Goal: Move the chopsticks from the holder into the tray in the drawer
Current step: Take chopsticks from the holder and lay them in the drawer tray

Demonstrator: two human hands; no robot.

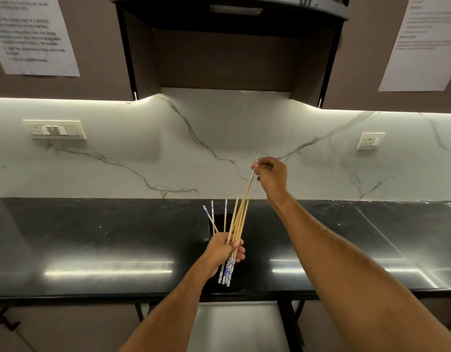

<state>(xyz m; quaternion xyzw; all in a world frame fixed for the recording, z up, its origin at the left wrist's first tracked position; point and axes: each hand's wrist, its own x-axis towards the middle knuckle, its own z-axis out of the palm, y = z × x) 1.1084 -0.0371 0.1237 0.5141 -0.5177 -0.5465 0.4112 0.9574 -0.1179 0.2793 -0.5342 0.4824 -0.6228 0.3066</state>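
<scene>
My left hand [225, 247] grips a bundle of chopsticks [235, 224] above the black counter, their blue-and-white patterned ends pointing down toward me and their bamboo tips fanned upward. A dark holder [215, 224] stands just behind that hand, with up to three chopsticks [212, 212] still sticking out of it. My right hand [271, 174] is raised higher, in front of the marble wall, pinching the patterned end of a single chopstick [248, 189] whose lower end slants down into the bundle. The drawer and its tray are not in view.
A glossy black countertop [92, 237] runs the full width, backed by a white marble wall [219, 138] with a switch panel [57, 129] at left and a socket [370, 141] at right. Dark cabinets with taped paper sheets [34, 34] and a range hood [232, 16] hang overhead.
</scene>
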